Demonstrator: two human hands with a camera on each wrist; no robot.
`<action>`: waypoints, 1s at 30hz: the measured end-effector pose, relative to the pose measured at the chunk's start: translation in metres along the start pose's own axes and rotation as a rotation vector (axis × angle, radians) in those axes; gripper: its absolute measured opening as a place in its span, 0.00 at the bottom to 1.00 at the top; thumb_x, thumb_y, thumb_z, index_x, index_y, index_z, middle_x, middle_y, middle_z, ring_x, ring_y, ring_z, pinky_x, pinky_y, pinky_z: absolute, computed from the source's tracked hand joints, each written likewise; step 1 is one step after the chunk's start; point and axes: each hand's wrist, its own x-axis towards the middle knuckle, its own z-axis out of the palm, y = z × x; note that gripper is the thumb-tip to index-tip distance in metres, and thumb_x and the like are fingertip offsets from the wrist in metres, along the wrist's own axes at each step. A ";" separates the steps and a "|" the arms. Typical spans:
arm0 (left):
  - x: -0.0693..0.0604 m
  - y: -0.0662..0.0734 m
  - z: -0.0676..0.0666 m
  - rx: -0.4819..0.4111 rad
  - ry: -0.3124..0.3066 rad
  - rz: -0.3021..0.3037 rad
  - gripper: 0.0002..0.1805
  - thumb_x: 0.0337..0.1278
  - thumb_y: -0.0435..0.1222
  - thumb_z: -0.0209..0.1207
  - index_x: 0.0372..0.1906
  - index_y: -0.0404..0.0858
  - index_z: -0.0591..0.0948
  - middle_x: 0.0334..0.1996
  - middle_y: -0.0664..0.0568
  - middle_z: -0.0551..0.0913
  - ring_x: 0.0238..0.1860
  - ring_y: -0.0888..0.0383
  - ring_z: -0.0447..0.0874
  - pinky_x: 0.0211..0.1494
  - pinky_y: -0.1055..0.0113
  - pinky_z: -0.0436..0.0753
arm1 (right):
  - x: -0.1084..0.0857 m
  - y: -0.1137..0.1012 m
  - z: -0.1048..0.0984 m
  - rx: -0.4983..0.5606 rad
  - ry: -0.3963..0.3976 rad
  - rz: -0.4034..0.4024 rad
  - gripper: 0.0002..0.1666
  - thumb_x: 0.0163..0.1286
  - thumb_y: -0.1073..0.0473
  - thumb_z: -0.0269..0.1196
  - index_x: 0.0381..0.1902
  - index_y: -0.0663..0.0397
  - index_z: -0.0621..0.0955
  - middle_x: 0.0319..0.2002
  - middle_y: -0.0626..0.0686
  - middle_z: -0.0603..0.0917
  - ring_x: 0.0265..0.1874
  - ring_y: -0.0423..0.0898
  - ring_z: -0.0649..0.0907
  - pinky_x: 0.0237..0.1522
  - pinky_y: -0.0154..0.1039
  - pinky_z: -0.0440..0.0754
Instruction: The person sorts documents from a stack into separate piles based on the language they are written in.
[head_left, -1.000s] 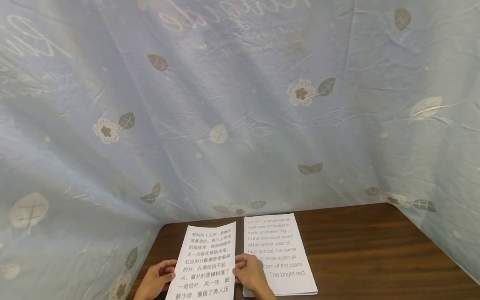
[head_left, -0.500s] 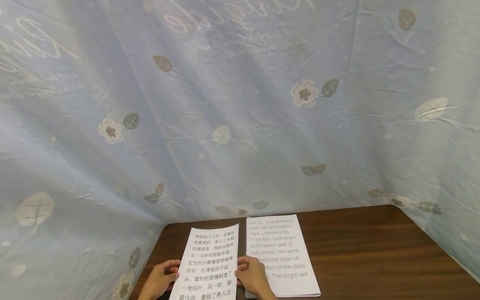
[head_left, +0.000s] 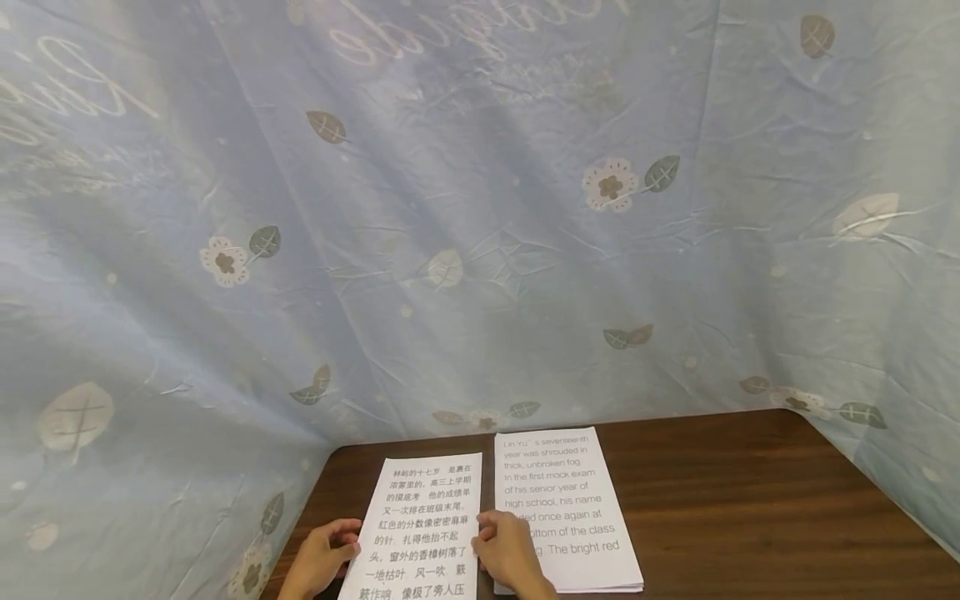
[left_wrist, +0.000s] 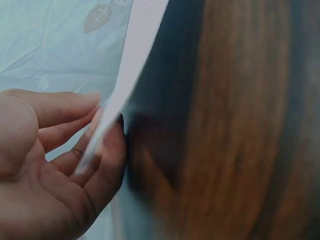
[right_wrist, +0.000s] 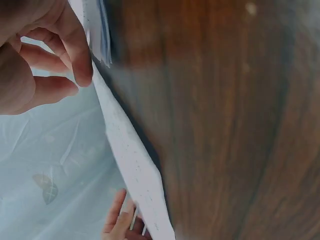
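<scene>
A printed sheet of paper [head_left: 420,533] with Chinese text lies at the lower middle of the head view, its lower end cut off by the frame. My left hand [head_left: 322,556] is at its left edge. In the left wrist view, the sheet's edge [left_wrist: 112,102] runs between my thumb and curled fingers. My right hand [head_left: 510,550] is at the opposite edge. Seen from the right wrist, its bent fingers [right_wrist: 82,65] are close against the paper, with the thumb tip apart from it. A stack of printed English pages [head_left: 558,500] sits partly under this hand.
The dark wooden table [head_left: 742,500] extends to the right of the pages. A pale blue cloth [head_left: 480,308] with leaf and flower prints hangs behind and along both sides of the table. A narrow strip of table separates the sheet from the stack.
The Chinese sheet's upper end has settled flatter, and its curved top edge is now straighter. My right fingers show less beneath its edge. The head view has shifted slightly.
</scene>
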 end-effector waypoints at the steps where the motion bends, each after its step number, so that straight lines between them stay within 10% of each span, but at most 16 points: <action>1: -0.001 0.000 0.000 0.014 0.010 0.005 0.21 0.62 0.26 0.65 0.60 0.26 0.83 0.38 0.48 0.84 0.37 0.55 0.83 0.35 0.58 0.90 | 0.000 -0.001 -0.002 -0.019 -0.001 -0.014 0.21 0.63 0.71 0.69 0.54 0.75 0.84 0.27 0.48 0.85 0.16 0.40 0.83 0.18 0.29 0.79; 16: -0.010 0.031 0.017 -0.036 0.022 0.037 0.21 0.67 0.33 0.68 0.61 0.28 0.84 0.38 0.50 0.87 0.34 0.55 0.86 0.32 0.61 0.89 | -0.001 0.003 -0.036 0.005 -0.009 -0.021 0.18 0.64 0.66 0.72 0.50 0.70 0.87 0.32 0.52 0.88 0.21 0.44 0.88 0.21 0.32 0.85; 30: -0.010 0.080 0.062 -0.064 -0.041 0.221 0.22 0.68 0.35 0.67 0.60 0.26 0.84 0.40 0.45 0.87 0.35 0.55 0.88 0.32 0.64 0.90 | -0.008 0.017 -0.090 -0.011 0.078 0.037 0.21 0.65 0.64 0.71 0.53 0.71 0.86 0.33 0.52 0.87 0.23 0.45 0.89 0.23 0.33 0.86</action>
